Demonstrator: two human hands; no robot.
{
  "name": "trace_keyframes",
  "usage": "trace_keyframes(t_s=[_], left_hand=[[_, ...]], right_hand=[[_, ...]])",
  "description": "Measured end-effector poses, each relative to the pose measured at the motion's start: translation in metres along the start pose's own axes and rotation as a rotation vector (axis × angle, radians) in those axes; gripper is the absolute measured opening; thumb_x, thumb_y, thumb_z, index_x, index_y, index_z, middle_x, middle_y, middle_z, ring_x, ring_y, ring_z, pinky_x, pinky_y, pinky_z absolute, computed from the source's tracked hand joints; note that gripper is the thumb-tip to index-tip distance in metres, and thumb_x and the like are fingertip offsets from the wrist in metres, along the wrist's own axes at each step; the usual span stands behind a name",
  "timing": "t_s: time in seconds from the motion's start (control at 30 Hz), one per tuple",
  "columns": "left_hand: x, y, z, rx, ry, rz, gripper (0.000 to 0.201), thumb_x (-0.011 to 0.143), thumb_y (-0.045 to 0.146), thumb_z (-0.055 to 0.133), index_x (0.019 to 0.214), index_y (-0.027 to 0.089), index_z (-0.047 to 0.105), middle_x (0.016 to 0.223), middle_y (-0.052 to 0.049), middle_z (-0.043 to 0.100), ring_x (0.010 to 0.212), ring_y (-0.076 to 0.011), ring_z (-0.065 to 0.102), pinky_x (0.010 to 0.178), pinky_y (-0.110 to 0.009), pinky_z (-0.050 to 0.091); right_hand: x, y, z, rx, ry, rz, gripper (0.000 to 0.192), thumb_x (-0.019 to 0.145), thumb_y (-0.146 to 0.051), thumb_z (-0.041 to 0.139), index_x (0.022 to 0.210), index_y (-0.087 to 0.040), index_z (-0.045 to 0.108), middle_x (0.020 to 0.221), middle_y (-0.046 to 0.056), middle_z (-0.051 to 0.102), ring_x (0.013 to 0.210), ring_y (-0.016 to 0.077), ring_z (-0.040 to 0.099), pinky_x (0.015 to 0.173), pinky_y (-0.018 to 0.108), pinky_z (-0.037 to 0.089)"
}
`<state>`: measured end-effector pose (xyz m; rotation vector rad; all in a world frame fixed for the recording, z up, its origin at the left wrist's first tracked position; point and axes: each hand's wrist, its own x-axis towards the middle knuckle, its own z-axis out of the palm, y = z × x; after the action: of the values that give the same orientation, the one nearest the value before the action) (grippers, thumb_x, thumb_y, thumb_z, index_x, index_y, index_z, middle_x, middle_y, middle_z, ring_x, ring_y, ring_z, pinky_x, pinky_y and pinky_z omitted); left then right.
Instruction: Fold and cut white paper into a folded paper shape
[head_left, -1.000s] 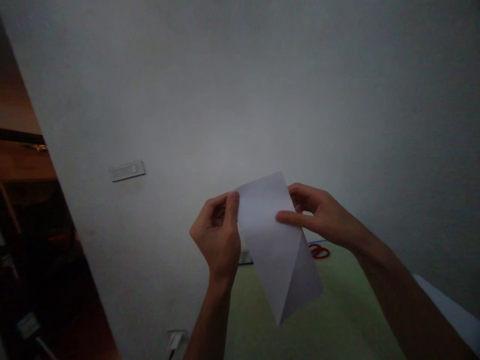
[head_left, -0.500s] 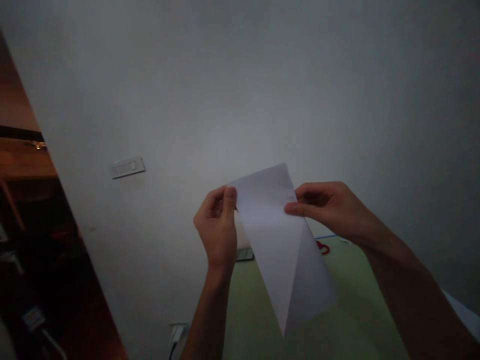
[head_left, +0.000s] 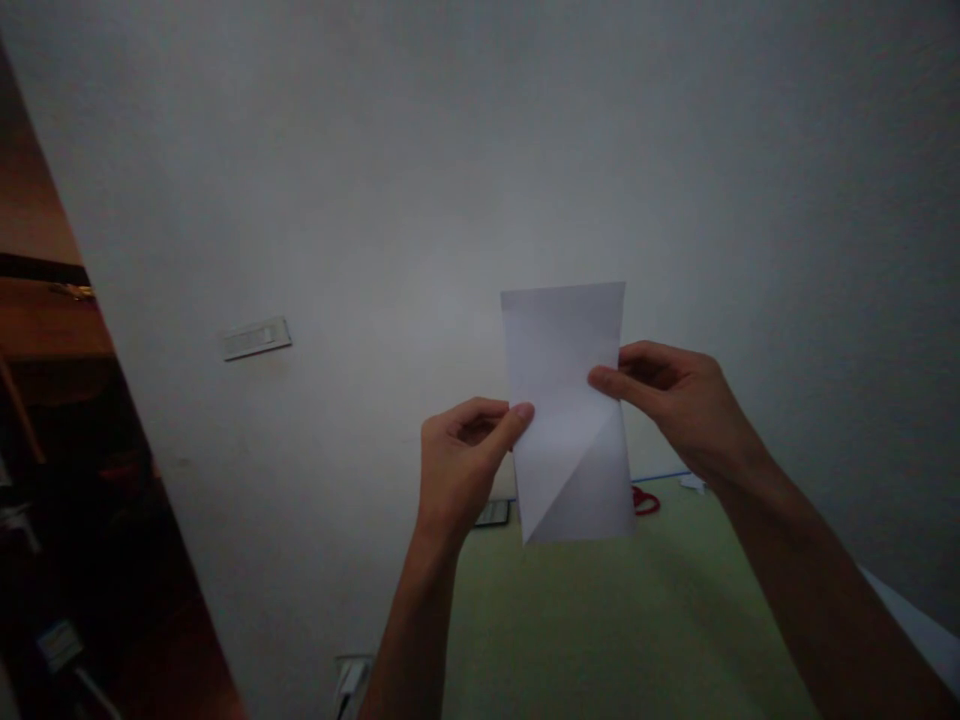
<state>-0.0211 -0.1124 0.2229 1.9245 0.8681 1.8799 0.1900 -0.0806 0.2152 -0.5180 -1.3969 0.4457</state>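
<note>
A white sheet of paper (head_left: 562,350) is held upright in the air before the wall, above the table. A diagonal fold line crosses its lower half, running from the bottom left corner up to the right edge. My left hand (head_left: 465,460) pinches the left edge near mid-height, thumb on the near face. My right hand (head_left: 671,400) grips the right edge slightly higher, its thumb also on the front. The fingers of both hands behind the paper are partly hidden.
Below is a green table top (head_left: 600,630). Near its back edge lie a dark flat object (head_left: 493,514), red scissor-like handles (head_left: 645,501) and a white scrap (head_left: 691,483). The wall carries a switch plate (head_left: 256,339) and a plugged socket (head_left: 351,680).
The paper has turned from a slant to nearly upright and moved up. My left hand has shifted right and a little down along the left edge; my right hand has risen slightly.
</note>
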Motion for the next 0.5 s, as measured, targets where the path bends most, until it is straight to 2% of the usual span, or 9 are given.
trace_keyframes(t_s=[0.07,0.23,0.3,0.37,0.43,0.47,0.5], left_hand=[[0.002,-0.0016,0.0005,0.015,0.014,0.022,0.019,0.076,0.035,0.083,0.072,0.017,0.078,0.068,-0.004,0.074,0.061,-0.0137,0.065,0.058,-0.024,0.053],[0.0048,-0.0005,0.0014,0.024,0.032,0.047,0.019,0.077,0.035,0.082,0.073,0.017,0.078,0.069,-0.004,0.074,0.061,-0.0129,0.065,0.058,-0.023,0.053],[0.004,0.0019,0.0019,-0.009,0.031,0.05,0.018,0.078,0.034,0.082,0.079,0.017,0.077,0.069,-0.004,0.074,0.062,-0.0127,0.065,0.059,-0.023,0.053],[0.0028,0.0039,0.0024,-0.064,0.022,0.053,0.026,0.077,0.032,0.082,0.099,0.018,0.076,0.067,-0.002,0.073,0.061,-0.0125,0.065,0.06,-0.023,0.054],[0.0019,0.0044,0.0026,-0.102,-0.001,0.064,0.049,0.077,0.029,0.082,0.124,0.022,0.069,0.064,0.001,0.071,0.059,-0.0122,0.064,0.061,-0.023,0.055],[0.0018,0.0037,0.0027,-0.107,-0.016,0.07,0.055,0.077,0.028,0.082,0.13,0.023,0.066,0.064,0.001,0.07,0.059,-0.0122,0.064,0.061,-0.023,0.055],[0.002,0.0026,0.0026,-0.104,-0.028,0.074,0.053,0.078,0.029,0.081,0.128,0.023,0.067,0.067,0.0,0.072,0.061,-0.0125,0.065,0.063,-0.024,0.055]], right_hand=[[0.0007,0.0016,-0.0012,0.032,-0.051,0.029,0.033,0.073,-0.053,0.084,0.086,-0.024,0.075,0.091,0.007,0.077,0.084,0.0244,0.071,0.076,0.04,0.059],[0.0013,0.003,-0.0035,0.148,-0.341,0.159,0.036,0.075,-0.048,0.083,0.098,-0.021,0.077,0.105,0.009,0.077,0.098,0.027,0.071,0.089,0.043,0.058],[0.0011,0.0037,-0.0034,0.196,-0.341,0.186,0.034,0.076,-0.043,0.084,0.098,-0.019,0.076,0.105,0.009,0.077,0.098,0.0261,0.071,0.091,0.042,0.056],[0.0008,0.0047,-0.0033,0.242,-0.305,0.215,0.036,0.075,-0.04,0.085,0.103,-0.02,0.074,0.102,0.009,0.077,0.091,0.0241,0.072,0.086,0.04,0.057],[0.0004,0.0058,-0.0036,0.272,-0.259,0.25,0.056,0.073,-0.038,0.086,0.123,-0.023,0.066,0.093,0.007,0.077,0.079,0.0221,0.072,0.074,0.037,0.058],[0.0002,0.0063,-0.0039,0.277,-0.235,0.26,0.068,0.073,-0.038,0.086,0.134,-0.026,0.058,0.089,0.005,0.076,0.072,0.0211,0.072,0.067,0.035,0.057],[0.0,0.0066,-0.0042,0.272,-0.221,0.261,0.077,0.073,-0.038,0.086,0.141,-0.028,0.051,0.085,0.003,0.075,0.068,0.0201,0.07,0.061,0.032,0.055]])
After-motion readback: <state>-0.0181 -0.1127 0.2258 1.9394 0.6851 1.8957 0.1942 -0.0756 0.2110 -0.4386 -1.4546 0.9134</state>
